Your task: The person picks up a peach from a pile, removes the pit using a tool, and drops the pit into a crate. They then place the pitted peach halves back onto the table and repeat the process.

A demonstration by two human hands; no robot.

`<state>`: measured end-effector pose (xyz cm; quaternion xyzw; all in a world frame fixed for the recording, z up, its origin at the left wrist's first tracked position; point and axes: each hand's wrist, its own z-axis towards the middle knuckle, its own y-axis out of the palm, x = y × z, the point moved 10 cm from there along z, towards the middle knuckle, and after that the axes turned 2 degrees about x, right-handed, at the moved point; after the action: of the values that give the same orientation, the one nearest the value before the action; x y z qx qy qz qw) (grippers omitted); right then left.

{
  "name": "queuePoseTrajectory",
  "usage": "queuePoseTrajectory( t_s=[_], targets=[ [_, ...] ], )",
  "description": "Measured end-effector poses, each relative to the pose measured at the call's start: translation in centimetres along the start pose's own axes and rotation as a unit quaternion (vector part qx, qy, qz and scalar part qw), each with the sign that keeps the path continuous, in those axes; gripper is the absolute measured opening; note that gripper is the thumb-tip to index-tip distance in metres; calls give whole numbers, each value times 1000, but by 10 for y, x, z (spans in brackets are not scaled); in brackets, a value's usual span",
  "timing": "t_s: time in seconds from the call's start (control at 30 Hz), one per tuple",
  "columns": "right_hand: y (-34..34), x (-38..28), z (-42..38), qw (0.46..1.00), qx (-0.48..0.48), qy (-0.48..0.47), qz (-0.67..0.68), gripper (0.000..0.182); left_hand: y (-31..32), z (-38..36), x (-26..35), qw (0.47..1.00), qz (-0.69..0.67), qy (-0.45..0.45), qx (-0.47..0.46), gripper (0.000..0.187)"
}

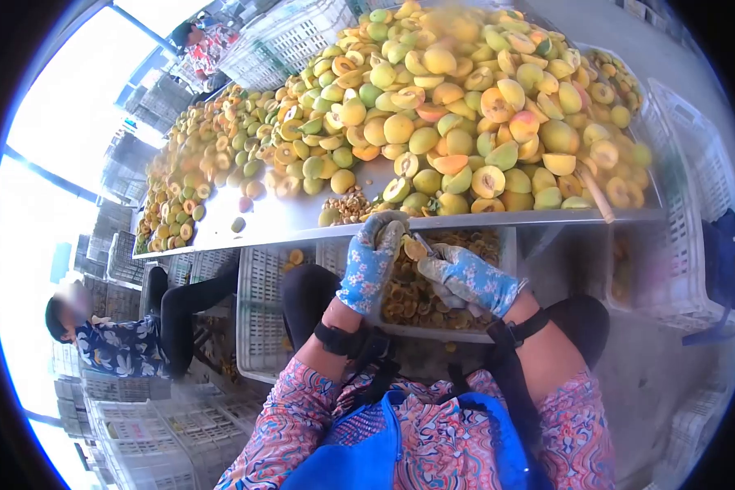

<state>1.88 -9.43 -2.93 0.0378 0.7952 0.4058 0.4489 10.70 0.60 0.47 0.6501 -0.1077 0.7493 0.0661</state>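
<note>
My left hand (373, 255), in a blue flowered glove with a soiled palm, is closed at the table's front edge; what its curled fingers hold is mostly hidden. Facing it, my right hand (469, 278), gloved alike, is closed on a thin tool (422, 242) that points toward the left hand. A cut yellow fruit piece (414, 248) shows between the two hands, close to the tool's tip. Below them a crate (441, 333) holds many cut fruit pieces. Just beyond my left hand, a small heap of brown pits (347, 206) lies on the metal table (286, 222).
Halved and whole fruits (441, 106) are piled across the table. A wooden handle (596, 194) sticks out at its right front. White crates (261, 310) stand left and right. A seated person (122, 343) is at the left, another person (208, 49) beyond the table.
</note>
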Motion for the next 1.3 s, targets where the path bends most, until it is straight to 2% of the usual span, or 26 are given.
queuePoseTrajectory(
  t_s=[0.03, 0.07, 0.1, 0.13, 0.2, 0.23, 0.27, 0.3, 0.33, 0.4, 0.47, 0.53, 0.57, 0.6, 0.67, 0.7, 0.73, 0.8, 0.83, 0.9, 0.93, 1.0, 1.07, 1.13, 1.17, 1.3],
  targets=[
    [-21, -7, -1, 944, 102, -19, -312, 34, -16, -5, 16, 999, 30, -8, 12, 22],
    [-32, -23, -6, 784, 195, -41, -588, 42, -32, -10, 31, 998, 59, -18, 24, 22],
    [-35, -20, -13, 746, 198, 12, -636, 56, -56, -14, 45, 997, 52, -34, 49, 21],
    [-32, -23, -15, 746, 195, 10, -636, 56, -84, -18, 55, 995, 46, -49, 72, 20],
    [-32, -18, -17, 747, 179, 45, -639, 55, -153, -17, 62, 976, 199, -20, 82, 20],
    [-30, -22, -17, 751, 193, 10, -632, 51, -179, -14, 68, 916, 398, 19, 49, 23],
    [-27, -24, -14, 752, 192, 7, -631, 51, -196, -12, 68, 813, 579, 56, 14, 26],
    [-23, -25, -12, 746, 192, 18, -638, 51, -202, -5, 73, 728, 683, 51, 9, 32],
    [-20, -25, -10, 740, 193, 30, -644, 51, -204, 8, 70, 727, 685, 48, 9, 32],
    [-21, -16, 3, 733, 180, -9, -655, 51, -205, 43, 34, 835, 549, -19, -18, 34],
    [-12, -15, 10, 730, 162, -13, -664, 55, -165, 71, 2, 806, 575, 7, -137, 35],
    [-11, -15, 13, 728, 162, -14, -666, 54, -150, 92, -34, 756, 623, -98, -174, 40],
    [-10, -16, 15, 725, 164, -23, -669, 54, -126, 94, -37, 733, 625, -20, -268, 42],
    [-10, -17, 16, 723, 164, -31, -670, 53, -123, 103, -40, 733, 624, -20, -269, 42],
    [-10, -16, 18, 733, 161, -15, -661, 52, -112, 106, -50, 779, 540, -40, -315, 44],
    [-10, -17, 18, 736, 160, -17, -657, 52, -101, 104, -38, 771, 547, 33, -324, 45],
    [-10, -18, 19, 739, 161, -19, -654, 51, -97, 105, -34, 771, 547, 34, -324, 45],
    [-12, -19, 21, 740, 164, -34, -651, 52, -122, 102, -46, 772, 563, -157, -250, 43],
    [-10, -21, 22, 741, 166, -49, -648, 52, -123, 97, -44, 772, 563, -159, -250, 43],
    [-7, -27, 19, 767, 172, -48, -617, 51, -124, 97, -23, 838, 502, -120, -175, 39],
    [-7, -30, 18, 791, 179, -48, -583, 50, -121, 94, -20, 838, 502, -120, -177, 39],
    [-5, -38, 17, 815, 181, -87, -544, 47, -106, 91, 16, 901, 411, -1, -138, 49],
    [1, -49, 16, 834, 182, -126, -505, 43, -77, 73, 40, 907, 393, 27, -148, 51],
    [-3, -44, 13, 945, 210, -69, -242, 35, -40, 50, 66, 938, 265, 103, -200, 50],
    [0, -43, 12, 964, 218, -77, -132, 28, -24, 38, 69, 917, 280, 129, -252, 54],
    [3, -47, 22, 975, 168, -144, -25, 23, 20, 3, 84, 873, 329, 232, -276, 69]
  ],
)
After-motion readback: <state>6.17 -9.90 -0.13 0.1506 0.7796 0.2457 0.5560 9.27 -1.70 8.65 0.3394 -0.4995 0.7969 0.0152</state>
